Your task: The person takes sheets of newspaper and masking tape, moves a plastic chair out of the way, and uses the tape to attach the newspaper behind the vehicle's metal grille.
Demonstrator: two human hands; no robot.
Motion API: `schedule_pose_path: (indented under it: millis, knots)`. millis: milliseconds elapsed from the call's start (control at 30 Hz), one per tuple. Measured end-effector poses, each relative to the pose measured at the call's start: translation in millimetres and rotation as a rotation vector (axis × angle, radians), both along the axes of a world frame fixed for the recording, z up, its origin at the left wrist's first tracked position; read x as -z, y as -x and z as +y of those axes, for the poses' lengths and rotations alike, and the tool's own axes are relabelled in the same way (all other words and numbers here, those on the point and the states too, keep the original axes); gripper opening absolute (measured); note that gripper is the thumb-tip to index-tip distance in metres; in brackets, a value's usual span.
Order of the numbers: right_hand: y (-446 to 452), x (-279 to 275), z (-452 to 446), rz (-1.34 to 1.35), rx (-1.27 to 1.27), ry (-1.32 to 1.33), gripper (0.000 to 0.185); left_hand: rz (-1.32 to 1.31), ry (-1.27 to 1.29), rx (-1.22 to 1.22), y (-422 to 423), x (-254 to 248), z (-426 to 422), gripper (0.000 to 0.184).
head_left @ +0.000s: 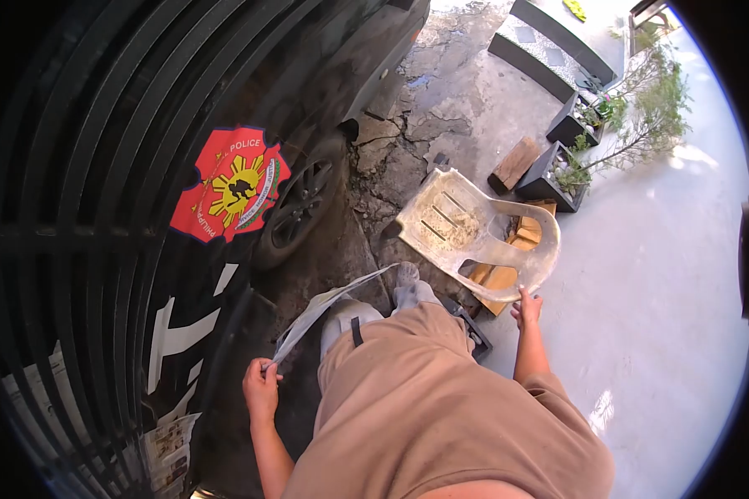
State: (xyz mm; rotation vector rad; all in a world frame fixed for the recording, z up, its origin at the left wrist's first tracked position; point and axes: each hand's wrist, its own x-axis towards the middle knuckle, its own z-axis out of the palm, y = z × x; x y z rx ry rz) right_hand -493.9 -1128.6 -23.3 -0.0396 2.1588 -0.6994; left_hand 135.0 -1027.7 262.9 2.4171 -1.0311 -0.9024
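My left hand (263, 381) is closed on the lower end of a thin, whitish translucent plastic strip (312, 313), which stretches up toward my feet. On the other side, my right hand (528, 308) touches the rim of a dirty cream plastic chair (466, 218), with its fingers at the edge of the backrest. Brown stains and slots mark the chair's seat. Whether the fingers wrap round the rim is hard to make out.
A dark barred gate (100, 233) and a vehicle wheel (301, 204) are on the left. Planters (555, 179), a wooden block (516, 162) and a pale wall (641, 274) stand on the right. The concrete floor (453, 100) is cracked.
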Motion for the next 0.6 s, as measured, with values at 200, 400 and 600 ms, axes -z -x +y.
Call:
schedule_pose_path:
  millis: [200, 400, 600]
  knots:
    - [-30, 57, 16, -0.292, 0.328, 0.310, 0.051, 0.026, 0.005, 0.050, 5, 3, -15, 0.009]
    - [-20, 34, 15, -0.510, 0.156, 0.210, 0.031, 0.049, 0.005, 0.046, 7, 3, -17, 0.008]
    - [-97, 11, 63, -0.520, 0.239, 0.134, 0.031, 0.025, 0.032, -0.007, 5, -21, -12, 0.008]
